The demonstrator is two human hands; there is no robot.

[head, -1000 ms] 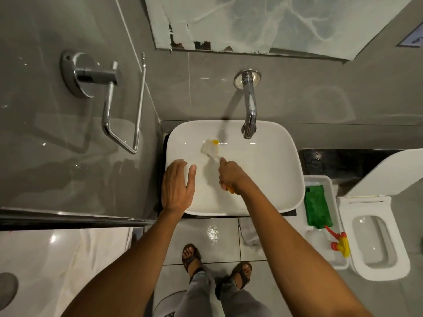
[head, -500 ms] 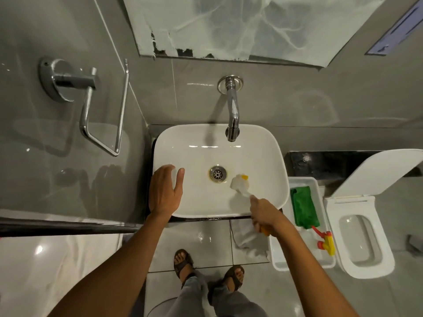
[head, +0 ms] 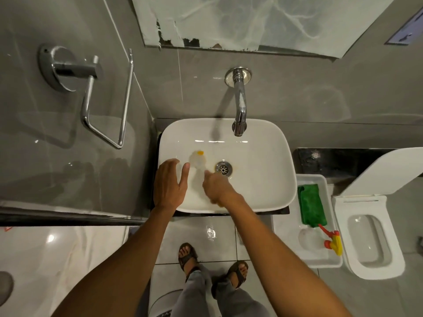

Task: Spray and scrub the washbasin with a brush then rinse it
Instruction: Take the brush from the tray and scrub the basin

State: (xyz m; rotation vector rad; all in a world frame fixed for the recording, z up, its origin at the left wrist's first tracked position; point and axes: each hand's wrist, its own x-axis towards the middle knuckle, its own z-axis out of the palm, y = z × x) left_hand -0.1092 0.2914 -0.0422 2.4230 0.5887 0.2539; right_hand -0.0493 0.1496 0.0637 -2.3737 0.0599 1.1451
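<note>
The white washbasin sits below a chrome wall tap, with its metal drain showing in the middle. My right hand is closed around the handle of a brush. The brush's pale, blurred head with a yellow tip lies on the basin's left floor, just left of the drain. My left hand rests flat on the basin's front left rim, fingers apart, holding nothing. No water is visibly running from the tap.
A white tray right of the basin holds a green cloth and a spray bottle with a red and yellow trigger. An open toilet stands further right. A chrome towel holder juts from the left wall. My sandalled feet stand on wet tiles.
The brush head swung from the basin's back left to its front right, and is now back at the left beside the drain. My left hand stayed on the rim.
</note>
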